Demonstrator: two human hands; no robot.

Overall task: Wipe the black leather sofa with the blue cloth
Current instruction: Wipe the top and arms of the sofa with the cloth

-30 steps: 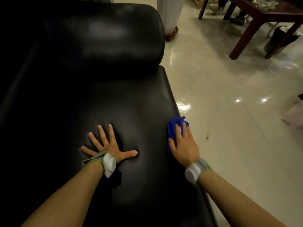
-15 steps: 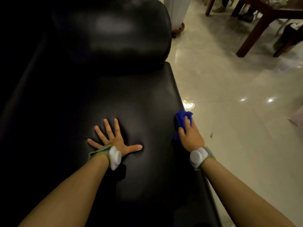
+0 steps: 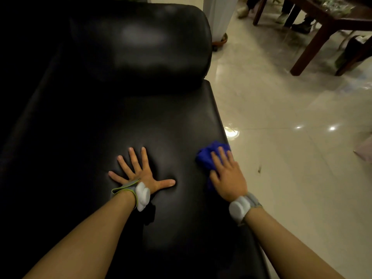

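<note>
**A:** Pressing flat, the right hand (image 3: 227, 176) has straight fingers spread over the blue cloth (image 3: 209, 156), holding it down on the sofa (image 3: 161, 117) without curling round it.

**B:** And the other one?

**A:** Left hand (image 3: 141, 172) is splayed, palm down, bare on the seat near the middle. It holds nothing; I'd say it props the body.

**B:** Where exactly is the cloth?

**A:** At the seat's right edge, bunched under and ahead of the right fingers, just touching the rim above the floor (image 3: 291, 158).

**B:** So which way is there left to wipe?

**A:** The seat's long axis runs away from the person toward the padded backrest (image 3: 141, 47). Unwiped leather lies ahead of the cloth along that edge and across to the left, past the left hand. The right hand is plainly the nearer one.

**B:** How does the sofa look?

**A:** Glossy black leather, dented under the left palm, with soft reflections. Whether it is clean, too dark to tell.
</note>
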